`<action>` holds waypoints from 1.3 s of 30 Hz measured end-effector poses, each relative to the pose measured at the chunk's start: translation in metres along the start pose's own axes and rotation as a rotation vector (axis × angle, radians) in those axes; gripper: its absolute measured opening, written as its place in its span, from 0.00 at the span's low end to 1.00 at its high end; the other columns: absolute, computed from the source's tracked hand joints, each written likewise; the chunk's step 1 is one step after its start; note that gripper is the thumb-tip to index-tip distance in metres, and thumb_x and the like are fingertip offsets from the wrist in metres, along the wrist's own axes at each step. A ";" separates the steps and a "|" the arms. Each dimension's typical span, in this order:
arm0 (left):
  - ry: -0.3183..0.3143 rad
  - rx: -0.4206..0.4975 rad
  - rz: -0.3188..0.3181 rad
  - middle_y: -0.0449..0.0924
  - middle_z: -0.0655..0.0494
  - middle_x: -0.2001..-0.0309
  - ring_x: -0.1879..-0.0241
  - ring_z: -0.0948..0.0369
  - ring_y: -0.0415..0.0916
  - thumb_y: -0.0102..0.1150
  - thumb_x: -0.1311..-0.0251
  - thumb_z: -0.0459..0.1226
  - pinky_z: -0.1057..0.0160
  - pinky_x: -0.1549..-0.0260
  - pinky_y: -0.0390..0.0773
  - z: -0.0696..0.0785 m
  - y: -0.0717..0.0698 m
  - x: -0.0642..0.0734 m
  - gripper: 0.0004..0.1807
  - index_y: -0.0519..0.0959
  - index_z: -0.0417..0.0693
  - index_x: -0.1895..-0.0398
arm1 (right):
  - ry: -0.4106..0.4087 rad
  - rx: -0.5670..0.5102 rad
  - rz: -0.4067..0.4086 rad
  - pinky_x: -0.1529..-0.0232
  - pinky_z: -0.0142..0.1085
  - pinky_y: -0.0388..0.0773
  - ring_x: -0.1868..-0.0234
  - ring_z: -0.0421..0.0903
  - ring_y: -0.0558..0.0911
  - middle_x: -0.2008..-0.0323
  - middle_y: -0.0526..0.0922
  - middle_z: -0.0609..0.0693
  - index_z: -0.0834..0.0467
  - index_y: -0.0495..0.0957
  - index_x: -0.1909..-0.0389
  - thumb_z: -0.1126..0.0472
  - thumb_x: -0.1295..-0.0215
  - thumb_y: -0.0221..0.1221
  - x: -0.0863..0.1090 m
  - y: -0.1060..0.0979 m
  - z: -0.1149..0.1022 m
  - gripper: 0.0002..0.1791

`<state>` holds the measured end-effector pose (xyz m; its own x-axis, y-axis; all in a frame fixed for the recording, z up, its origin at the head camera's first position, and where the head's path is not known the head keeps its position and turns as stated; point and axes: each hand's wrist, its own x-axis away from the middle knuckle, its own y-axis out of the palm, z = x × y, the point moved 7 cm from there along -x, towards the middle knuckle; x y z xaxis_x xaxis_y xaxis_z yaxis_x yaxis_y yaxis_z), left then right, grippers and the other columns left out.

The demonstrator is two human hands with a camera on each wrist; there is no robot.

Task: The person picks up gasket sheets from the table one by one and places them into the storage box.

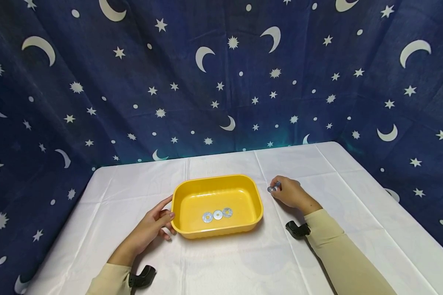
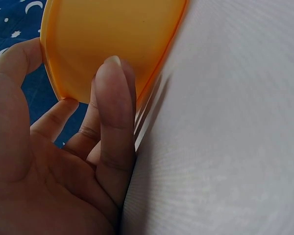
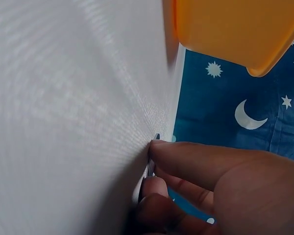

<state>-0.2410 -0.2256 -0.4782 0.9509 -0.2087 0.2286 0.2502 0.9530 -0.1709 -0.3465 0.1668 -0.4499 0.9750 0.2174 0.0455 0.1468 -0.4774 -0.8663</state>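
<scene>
A yellow plastic tray point(image 1: 217, 233) sits on the table with three flat metal washers point(image 1: 218, 214) in a row on its floor. My left hand point(image 1: 153, 225) holds the tray's left end, thumb at the rim and fingers against the outer wall. The left wrist view shows the fingers point(image 2: 115, 98) beside the orange-looking wall. To the right of the tray, my right hand point(image 1: 289, 192) pinches a washer point(image 1: 271, 189) low over the cloth. In the right wrist view that washer point(image 3: 151, 166) appears edge-on between thumb and fingers. Another grey disc edge point(image 1: 298, 182) peeks out behind the hand.
A white cloth point(image 1: 229, 266) with fold creases covers the table. Dark blue curtains point(image 1: 192, 94) with moons and stars rise behind it and at both sides. Each wrist carries a black camera mount point(image 1: 298, 230).
</scene>
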 end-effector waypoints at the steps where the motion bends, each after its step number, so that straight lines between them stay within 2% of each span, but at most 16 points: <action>1: 0.002 0.002 -0.001 0.69 0.43 0.58 0.69 0.51 0.80 0.54 0.38 0.47 0.59 0.75 0.82 0.000 0.000 0.000 0.35 0.51 0.67 0.30 | 0.002 -0.001 0.000 0.73 0.34 0.66 0.76 0.45 0.69 0.76 0.71 0.49 0.56 0.75 0.61 0.58 0.42 0.58 0.000 0.000 0.000 0.10; 12: 0.011 -0.006 -0.004 0.69 0.44 0.60 0.69 0.51 0.80 0.53 0.38 0.46 0.59 0.75 0.82 0.003 0.000 0.001 0.34 0.51 0.66 0.30 | 0.027 0.001 -0.025 0.75 0.32 0.65 0.77 0.43 0.68 0.77 0.70 0.50 0.58 0.72 0.62 0.58 0.44 0.60 0.001 0.000 0.002 0.12; 17: 0.011 -0.004 -0.011 0.69 0.43 0.60 0.69 0.52 0.80 0.52 0.37 0.46 0.60 0.75 0.82 0.003 0.001 0.001 0.34 0.51 0.66 0.30 | 0.000 0.004 -0.007 0.73 0.32 0.65 0.76 0.43 0.68 0.76 0.70 0.48 0.58 0.71 0.62 0.58 0.46 0.61 0.001 -0.001 0.000 0.14; 19: 0.006 0.000 -0.012 0.69 0.42 0.59 0.69 0.51 0.80 0.52 0.36 0.44 0.60 0.75 0.82 0.008 0.003 0.004 0.34 0.51 0.65 0.30 | -0.015 0.006 0.006 0.72 0.32 0.65 0.76 0.43 0.68 0.76 0.70 0.48 0.58 0.71 0.62 0.58 0.47 0.62 0.001 -0.002 0.000 0.14; 27: 0.007 -0.008 -0.006 0.69 0.43 0.60 0.70 0.52 0.79 0.51 0.36 0.44 0.59 0.76 0.82 0.001 0.000 -0.001 0.33 0.51 0.67 0.30 | -0.038 -0.026 0.021 0.72 0.32 0.65 0.77 0.43 0.68 0.77 0.70 0.48 0.57 0.69 0.64 0.61 0.47 0.63 0.000 -0.002 -0.003 0.13; 39: 0.009 -0.009 -0.009 0.70 0.42 0.59 0.70 0.52 0.80 0.51 0.36 0.45 0.60 0.75 0.82 0.001 0.000 -0.001 0.33 0.51 0.67 0.30 | -0.053 -0.033 0.025 0.73 0.33 0.64 0.77 0.43 0.68 0.77 0.70 0.48 0.56 0.70 0.65 0.68 0.45 0.54 0.000 -0.004 -0.006 0.07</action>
<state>-0.2423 -0.2254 -0.4775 0.9502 -0.2189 0.2217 0.2599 0.9492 -0.1771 -0.3463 0.1635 -0.4439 0.9683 0.2496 -0.0032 0.1288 -0.5106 -0.8501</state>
